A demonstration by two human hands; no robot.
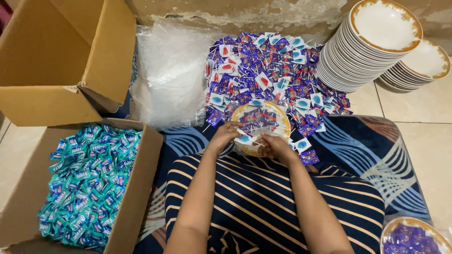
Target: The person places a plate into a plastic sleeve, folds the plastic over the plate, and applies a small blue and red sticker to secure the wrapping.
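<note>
1. Striped lap (263,202) fills the bottom centre, nearest the camera, with both forearms running up from it toward 12 o'clock.
2. At the wrists, the left hand (225,135) and right hand (277,146) meet over a gold-rimmed plate (282,114) propped on the knees. That seems to keep the work close and steady.
3. Both hands are closed narrow, pinching one lollipop (246,138) between them, its white wrapper and thin stick at the plate's near edge. More wrapped ones already lie in the plate.
4. Just beyond the plate, at 12 o'clock, a lollipop heap (268,70) spreads over the floor, within easy reach.
5. At 11 o'clock lies a pile of clear bags (169,75).
6. At 1 to 2 o'clock stand two plate stacks (358,51), leaning against the wall, likely spares.
7. At 9 o'clock an open box (141,188) holds teal sachets (87,183); an empty box (56,61) sits behind it at 10 o'clock.
8. At 4 o'clock, a filled plate (414,237) of purple sweets rests on the patterned mat (376,155), well apart from the hands.
</note>
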